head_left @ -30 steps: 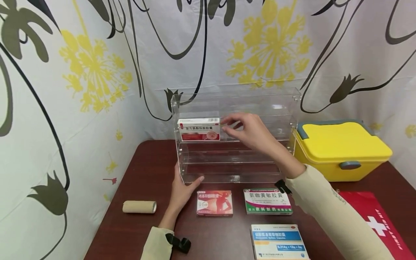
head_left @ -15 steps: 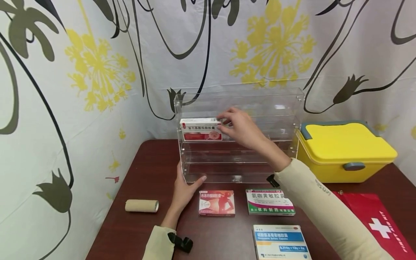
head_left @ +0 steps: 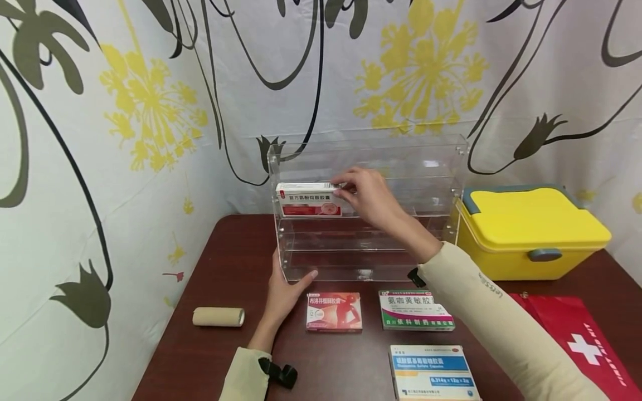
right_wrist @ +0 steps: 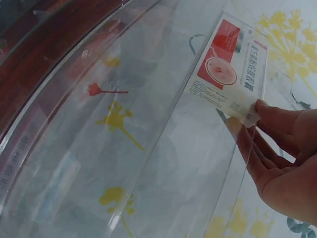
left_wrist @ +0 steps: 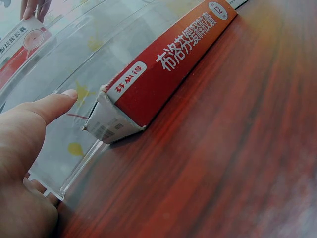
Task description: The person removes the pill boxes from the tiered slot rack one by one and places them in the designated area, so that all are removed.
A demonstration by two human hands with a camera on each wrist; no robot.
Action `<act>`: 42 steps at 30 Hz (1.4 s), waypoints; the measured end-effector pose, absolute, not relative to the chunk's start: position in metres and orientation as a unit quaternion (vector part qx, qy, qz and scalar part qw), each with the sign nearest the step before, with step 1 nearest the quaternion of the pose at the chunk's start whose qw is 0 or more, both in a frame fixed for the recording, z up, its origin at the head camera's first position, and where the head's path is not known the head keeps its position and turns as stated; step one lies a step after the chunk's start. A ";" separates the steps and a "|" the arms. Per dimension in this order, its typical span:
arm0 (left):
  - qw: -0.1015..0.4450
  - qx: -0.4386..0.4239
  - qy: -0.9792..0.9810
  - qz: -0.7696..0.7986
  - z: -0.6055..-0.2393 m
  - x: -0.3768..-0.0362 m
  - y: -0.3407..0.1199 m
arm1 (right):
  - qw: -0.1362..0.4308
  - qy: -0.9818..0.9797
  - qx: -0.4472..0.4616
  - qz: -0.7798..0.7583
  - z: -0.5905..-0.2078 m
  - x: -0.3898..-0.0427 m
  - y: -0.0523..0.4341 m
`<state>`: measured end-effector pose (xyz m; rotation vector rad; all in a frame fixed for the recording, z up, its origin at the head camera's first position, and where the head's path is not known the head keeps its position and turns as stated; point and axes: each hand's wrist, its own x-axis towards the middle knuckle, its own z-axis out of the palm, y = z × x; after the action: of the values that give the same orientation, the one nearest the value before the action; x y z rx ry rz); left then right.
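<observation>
My right hand (head_left: 368,197) reaching into rack (head_left: 436,167), fingers (right_wrist: 270,119) pinching box (head_left: 308,199) end. My left hand (head_left: 285,292) bracing rack base, fingers spread, thumb (left_wrist: 54,105) pressing front.

red-and-white medicine box (head_left: 308,199) stands upright (long side level) at clear rack's (head_left: 441,161) upper-left shelf.

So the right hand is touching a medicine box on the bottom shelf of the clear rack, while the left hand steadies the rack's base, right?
Not quite: the box stands on the top shelf, not the bottom, as the head view shows. The right hand touches its end, and the left hand rests against the base of the clear rack.
</observation>
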<state>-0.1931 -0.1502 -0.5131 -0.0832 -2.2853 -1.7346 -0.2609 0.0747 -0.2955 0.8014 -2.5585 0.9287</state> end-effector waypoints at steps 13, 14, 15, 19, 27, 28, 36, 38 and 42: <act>0.145 -0.049 -0.781 -0.605 -0.513 -0.194 -0.150 | 0.138 -0.878 0.250 0.384 -0.292 -0.268 0.080; 0.145 -0.049 -0.781 -0.605 -0.512 -0.194 -0.150 | 0.138 -0.878 0.248 0.386 -0.291 -0.268 0.080; 0.146 -0.051 -0.781 -0.605 -0.512 -0.194 -0.150 | 0.139 -0.877 0.247 0.387 -0.290 -0.268 0.080; 0.143 -0.050 -0.780 -0.608 -0.511 -0.194 -0.150 | 0.135 -0.877 0.239 0.395 -0.285 -0.268 0.080; 0.146 -0.054 -0.780 -0.605 -0.512 -0.193 -0.150 | 0.165 -0.868 0.242 0.401 -0.257 -0.262 0.087; 0.146 -0.054 -0.781 -0.605 -0.512 -0.193 -0.150 | 0.171 -0.867 0.243 0.400 -0.252 -0.260 0.088; 0.148 -0.046 -0.782 -0.604 -0.514 -0.192 -0.152 | 0.194 -0.856 0.264 0.400 -0.228 -0.243 0.096; 0.151 -0.048 -0.781 -0.604 -0.514 -0.191 -0.152 | 0.192 -0.853 0.277 0.400 -0.229 -0.236 0.100; 0.148 -0.063 -0.777 -0.609 -0.513 -0.192 -0.150 | 0.156 -0.852 0.290 0.407 -0.246 -0.217 0.116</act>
<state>-0.1921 -0.1502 -0.5127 -0.1811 -2.2347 -1.7500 -0.2169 0.1158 -0.2460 0.8295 -2.4400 1.1654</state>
